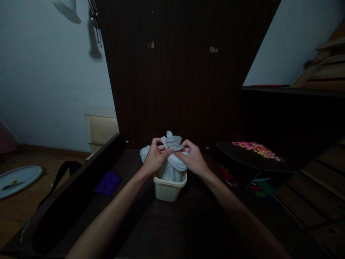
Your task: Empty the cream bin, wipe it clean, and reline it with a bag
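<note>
A white plastic bag (172, 173) rises bunched and twisted out of a small cream basket (169, 191) on the dark wooden surface. My left hand (156, 155) pinches the bag from the left, its thumb and fingers closed on the gathered plastic. From the other side my right hand (194, 158) grips a twisted fold of the same bag, fingers curled. Both hands are just above the basket's rim, close together. Part of the bag bulges out behind my left hand. What the bag contains, if anything, cannot be seen.
A purple cloth (108, 182) lies left of the basket, beside a raised dark side board (78, 194). On the right, a low shelf (229, 151) carries a colourful beaded-looking piece (257, 149). A tall dark panel (172, 79) stands behind. A white oval lid-like object (20, 180) lies at the far left.
</note>
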`<act>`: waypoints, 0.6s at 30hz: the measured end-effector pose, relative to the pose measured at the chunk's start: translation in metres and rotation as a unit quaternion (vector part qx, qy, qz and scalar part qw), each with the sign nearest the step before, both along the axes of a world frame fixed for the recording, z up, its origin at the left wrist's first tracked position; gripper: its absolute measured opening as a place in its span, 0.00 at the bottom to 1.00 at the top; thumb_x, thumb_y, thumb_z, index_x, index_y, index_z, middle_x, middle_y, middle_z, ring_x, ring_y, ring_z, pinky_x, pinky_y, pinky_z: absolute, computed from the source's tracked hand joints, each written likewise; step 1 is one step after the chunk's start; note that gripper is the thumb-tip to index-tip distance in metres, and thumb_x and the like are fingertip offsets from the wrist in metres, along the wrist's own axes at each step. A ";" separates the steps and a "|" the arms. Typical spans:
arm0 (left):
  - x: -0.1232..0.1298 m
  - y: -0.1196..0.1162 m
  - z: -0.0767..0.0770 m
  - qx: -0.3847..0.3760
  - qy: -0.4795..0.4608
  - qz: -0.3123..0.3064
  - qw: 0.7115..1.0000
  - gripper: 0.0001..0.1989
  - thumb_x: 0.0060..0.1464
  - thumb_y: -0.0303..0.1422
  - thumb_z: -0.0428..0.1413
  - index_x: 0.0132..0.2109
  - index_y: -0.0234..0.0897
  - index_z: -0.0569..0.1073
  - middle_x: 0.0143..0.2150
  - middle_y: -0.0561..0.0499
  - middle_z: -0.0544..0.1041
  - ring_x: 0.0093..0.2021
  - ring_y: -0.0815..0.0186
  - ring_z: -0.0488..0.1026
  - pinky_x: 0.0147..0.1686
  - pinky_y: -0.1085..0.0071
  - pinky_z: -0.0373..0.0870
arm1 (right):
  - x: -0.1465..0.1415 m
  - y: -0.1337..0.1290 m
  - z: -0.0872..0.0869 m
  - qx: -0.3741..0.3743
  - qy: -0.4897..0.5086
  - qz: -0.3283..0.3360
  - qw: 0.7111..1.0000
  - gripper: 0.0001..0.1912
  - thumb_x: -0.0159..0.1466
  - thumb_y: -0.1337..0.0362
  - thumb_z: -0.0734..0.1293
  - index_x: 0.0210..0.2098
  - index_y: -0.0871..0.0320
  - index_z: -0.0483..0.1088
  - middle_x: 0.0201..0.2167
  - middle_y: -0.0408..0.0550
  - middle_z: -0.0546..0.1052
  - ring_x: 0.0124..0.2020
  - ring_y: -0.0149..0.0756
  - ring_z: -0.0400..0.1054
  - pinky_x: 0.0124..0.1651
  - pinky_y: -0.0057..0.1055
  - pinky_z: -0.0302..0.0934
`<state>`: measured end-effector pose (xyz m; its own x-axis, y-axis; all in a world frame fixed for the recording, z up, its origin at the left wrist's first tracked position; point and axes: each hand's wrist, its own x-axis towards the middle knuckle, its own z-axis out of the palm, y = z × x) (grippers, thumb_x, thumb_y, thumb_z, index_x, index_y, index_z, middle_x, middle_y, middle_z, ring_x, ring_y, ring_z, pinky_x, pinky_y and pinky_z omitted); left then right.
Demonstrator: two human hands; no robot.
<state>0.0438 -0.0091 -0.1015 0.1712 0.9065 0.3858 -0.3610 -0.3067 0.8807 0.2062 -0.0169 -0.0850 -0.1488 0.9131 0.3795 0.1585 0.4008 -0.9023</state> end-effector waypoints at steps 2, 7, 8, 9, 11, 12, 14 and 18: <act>-0.001 0.000 0.000 0.003 0.002 0.023 1.000 0.32 0.42 0.44 0.72 0.39 0.42 0.56 0.30 0.58 0.77 0.26 0.70 0.75 0.29 0.75 0.71 | 0.001 -0.001 0.001 0.022 -0.003 -0.017 1.000 0.18 0.53 0.57 0.73 0.27 0.53 0.58 0.21 0.37 0.66 0.22 0.29 0.58 0.24 0.26 0.51; -0.005 -0.002 0.006 0.050 0.100 0.083 0.990 0.21 0.47 0.41 0.67 0.33 0.38 0.62 0.26 0.61 0.65 0.22 0.76 0.63 0.23 0.79 0.58 | 0.006 -0.008 0.007 0.046 -0.031 0.025 0.998 0.16 0.54 0.55 0.73 0.29 0.54 0.62 0.24 0.39 0.66 0.25 0.31 0.60 0.28 0.28 0.54; -0.006 -0.003 0.007 0.057 0.117 0.092 0.987 0.19 0.47 0.41 0.66 0.33 0.37 0.64 0.27 0.59 0.66 0.23 0.76 0.63 0.23 0.79 0.59 | 0.007 -0.010 0.008 0.045 -0.036 0.042 0.997 0.14 0.54 0.56 0.73 0.30 0.54 0.64 0.25 0.39 0.67 0.26 0.31 0.61 0.30 0.28 0.56; -0.006 -0.003 0.008 0.061 0.129 0.100 0.985 0.17 0.48 0.40 0.65 0.33 0.36 0.67 0.29 0.57 0.68 0.24 0.74 0.64 0.24 0.78 0.61 | 0.008 -0.011 0.009 0.045 -0.042 0.056 0.997 0.13 0.55 0.58 0.72 0.32 0.54 0.66 0.27 0.40 0.69 0.28 0.32 0.62 0.31 0.29 0.58; -0.008 -0.004 0.009 0.064 0.155 0.117 0.979 0.13 0.48 0.38 0.64 0.33 0.35 0.72 0.34 0.53 0.73 0.28 0.71 0.68 0.28 0.75 0.65 | 0.011 -0.012 0.010 0.055 -0.061 0.070 0.994 0.10 0.55 0.62 0.70 0.35 0.55 0.68 0.30 0.41 0.71 0.30 0.33 0.65 0.34 0.30 0.59; -0.008 -0.004 0.010 0.067 0.170 0.124 0.975 0.11 0.48 0.37 0.63 0.34 0.35 0.74 0.36 0.50 0.75 0.31 0.69 0.71 0.31 0.73 0.67 | 0.012 -0.012 0.010 0.066 -0.074 0.070 0.993 0.10 0.55 0.65 0.69 0.36 0.55 0.69 0.32 0.41 0.71 0.31 0.33 0.65 0.34 0.30 0.59; -0.009 -0.005 0.011 0.072 0.196 0.130 0.969 0.09 0.49 0.35 0.61 0.35 0.34 0.78 0.40 0.47 0.79 0.38 0.64 0.74 0.38 0.70 0.70 | 0.014 -0.012 0.009 0.089 -0.100 0.061 0.989 0.12 0.54 0.69 0.67 0.38 0.55 0.69 0.34 0.42 0.73 0.33 0.33 0.67 0.36 0.29 0.60; -0.011 -0.008 0.016 0.101 0.233 0.088 0.963 0.11 0.54 0.37 0.59 0.34 0.35 0.82 0.40 0.45 0.82 0.44 0.58 0.77 0.46 0.65 0.71 | 0.014 -0.014 0.009 0.112 -0.142 0.040 0.983 0.15 0.54 0.72 0.65 0.41 0.54 0.68 0.35 0.41 0.75 0.34 0.34 0.69 0.37 0.29 0.60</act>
<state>0.0329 -0.0175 -0.0858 0.2191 0.8517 0.4760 0.1320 -0.5092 0.8505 0.2201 -0.0305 -0.0762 -0.3449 0.7930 0.5022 0.3519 0.6052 -0.7140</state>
